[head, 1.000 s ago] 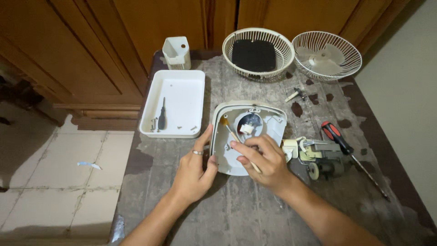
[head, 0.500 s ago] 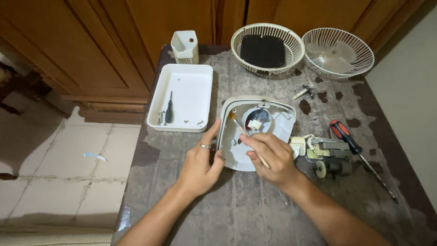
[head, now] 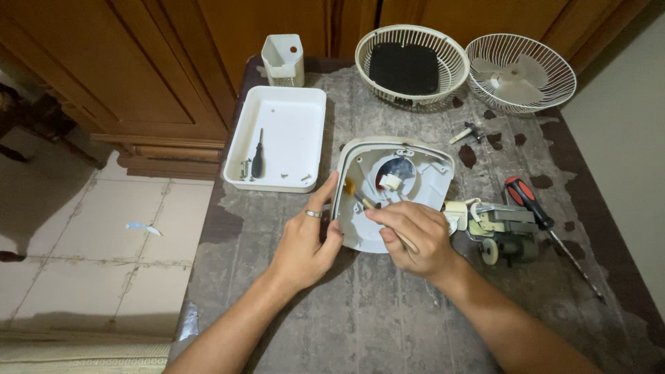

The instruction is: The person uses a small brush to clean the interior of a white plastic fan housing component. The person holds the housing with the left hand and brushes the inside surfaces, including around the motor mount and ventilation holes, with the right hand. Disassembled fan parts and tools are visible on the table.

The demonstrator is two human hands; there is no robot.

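A white plastic fan housing (head: 424, 181) lies open side up on the worn grey table (head: 388, 318). My left hand (head: 305, 239), a ring on one finger, grips the housing's left rim. My right hand (head: 412, 235) rests over the lower part of the housing and holds a thin wooden-handled brush (head: 361, 201), its tip pointing up-left into the shell. Inside the housing a small white part (head: 392, 181) sits by a round opening.
A white tray (head: 291, 118) with a small screwdriver (head: 258, 159) and screws sits at the left. Behind stand a white plastic piece (head: 283, 59), a grille holding a black pad (head: 404, 66) and a grille with fan blades (head: 519, 73). A motor assembly (head: 502, 232) and red-handled screwdriver (head: 530, 201) lie at the right.
Both hands stay on the housing. The brush tip has shifted slightly lower and left inside the shell. The camera has moved a little, so the table appears further right.
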